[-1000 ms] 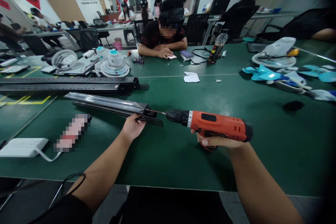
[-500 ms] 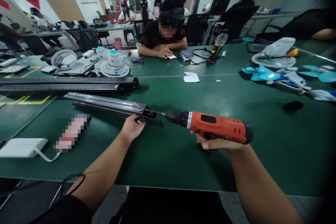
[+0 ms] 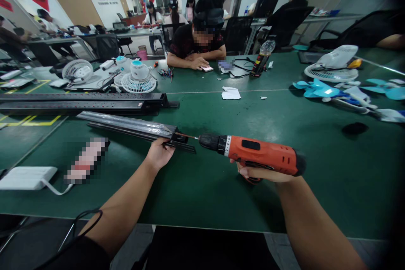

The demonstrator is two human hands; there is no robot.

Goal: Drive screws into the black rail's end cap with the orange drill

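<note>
Across the middle of the frame — one orange drill (image 3: 262,152) and one dark rail (image 3: 136,125) — the right hand (image 3: 257,172) is wrapped round the drill's handle, body above the grip; the left hand (image 3: 160,155) clasps the rail's right end, its length stretching left.

Room between drill (image 3: 265,152) and paper (image 3: 231,93)
</note>
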